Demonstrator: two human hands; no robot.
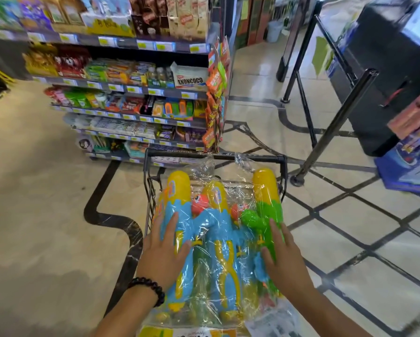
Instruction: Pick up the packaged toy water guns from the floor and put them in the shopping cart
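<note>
**Water guns lie lengthwise across the cart, both palms flat on top**

From my seat, reading left to right: my left hand [164, 249] rests palm-down with fingers spread and straight on the blue-and-yellow water gun [178, 215] at the left of the bundle; it pinches nothing. A dark bead bracelet [148, 289] sits on that wrist. Beside it lies the middle water gun [219, 229], also blue and yellow, with no hand on it. Furthest right is the green-and-yellow water gun [267, 200], and my right hand [285, 261] lies on its near end, fingers likewise open and flat, pressing rather than gripping.

All three are in crinkled clear plastic packaging [204, 166] and sit over the black wire shopping cart [153, 188], not on the floor. Their long axes run straight away from me, yellow tips toward the cart's far rim, printed card ends overhanging nearest my body. I cannot tell how deep they sit in the basket, since the packs hide it.

The relation that matters: the guns lie directly under and ahead of both palms, each hand equally near its own side. I judge the next move is a push forward and down along that axis, letting the packs settle before I lift off
</note>
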